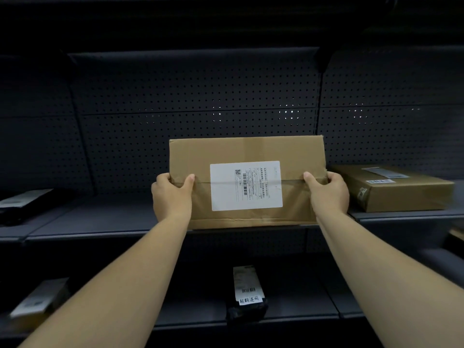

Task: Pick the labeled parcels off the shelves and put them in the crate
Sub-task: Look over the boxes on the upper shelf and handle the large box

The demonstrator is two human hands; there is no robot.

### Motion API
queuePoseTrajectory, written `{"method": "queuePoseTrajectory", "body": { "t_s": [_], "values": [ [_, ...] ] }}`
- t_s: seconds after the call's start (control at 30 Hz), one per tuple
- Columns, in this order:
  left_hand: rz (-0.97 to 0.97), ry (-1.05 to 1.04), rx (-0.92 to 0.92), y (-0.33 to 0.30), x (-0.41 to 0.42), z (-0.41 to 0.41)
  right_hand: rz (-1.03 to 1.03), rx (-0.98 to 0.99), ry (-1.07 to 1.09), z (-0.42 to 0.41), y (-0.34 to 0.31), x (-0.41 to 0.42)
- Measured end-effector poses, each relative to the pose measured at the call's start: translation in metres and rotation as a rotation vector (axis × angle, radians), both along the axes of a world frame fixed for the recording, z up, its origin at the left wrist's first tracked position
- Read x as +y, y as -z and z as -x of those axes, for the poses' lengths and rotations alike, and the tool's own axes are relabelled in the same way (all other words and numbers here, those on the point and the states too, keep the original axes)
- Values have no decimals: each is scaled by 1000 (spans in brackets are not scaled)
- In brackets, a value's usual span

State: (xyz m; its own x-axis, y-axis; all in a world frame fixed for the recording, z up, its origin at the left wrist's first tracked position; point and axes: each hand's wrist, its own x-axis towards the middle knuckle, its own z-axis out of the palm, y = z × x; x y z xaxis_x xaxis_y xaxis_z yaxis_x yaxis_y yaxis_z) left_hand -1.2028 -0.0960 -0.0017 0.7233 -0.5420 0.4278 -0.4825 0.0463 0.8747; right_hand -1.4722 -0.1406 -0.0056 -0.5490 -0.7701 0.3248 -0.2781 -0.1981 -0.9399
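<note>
A brown cardboard parcel (247, 151) with a white shipping label (246, 185) is tilted up towards me at the front of the middle shelf (100, 222). My left hand (172, 197) grips its left edge, thumb on the front face. My right hand (329, 194) grips its right edge the same way. Another brown labeled parcel (394, 188) lies flat on the shelf to the right. A black labeled parcel (247, 292) lies on the lower shelf below. No crate is in view.
Dark pegboard (190, 96) backs the shelves. A dark labeled parcel (23, 200) lies at the far left of the middle shelf, and another labeled parcel (37, 298) at the lower left. An upper shelf overhangs at the top.
</note>
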Motion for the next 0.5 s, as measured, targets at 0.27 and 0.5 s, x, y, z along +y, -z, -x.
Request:
{"method": "queuePoseTrajectory", "body": {
  "t_s": [0.27, 0.5],
  "values": [
    [-22, 5, -7, -8, -17, -7, -5, -2, -6, -5, -9, -17],
    [-86, 46, -38, -33, -51, -18, -104, 116, -33, -8, -40, -49]
  ]
}}
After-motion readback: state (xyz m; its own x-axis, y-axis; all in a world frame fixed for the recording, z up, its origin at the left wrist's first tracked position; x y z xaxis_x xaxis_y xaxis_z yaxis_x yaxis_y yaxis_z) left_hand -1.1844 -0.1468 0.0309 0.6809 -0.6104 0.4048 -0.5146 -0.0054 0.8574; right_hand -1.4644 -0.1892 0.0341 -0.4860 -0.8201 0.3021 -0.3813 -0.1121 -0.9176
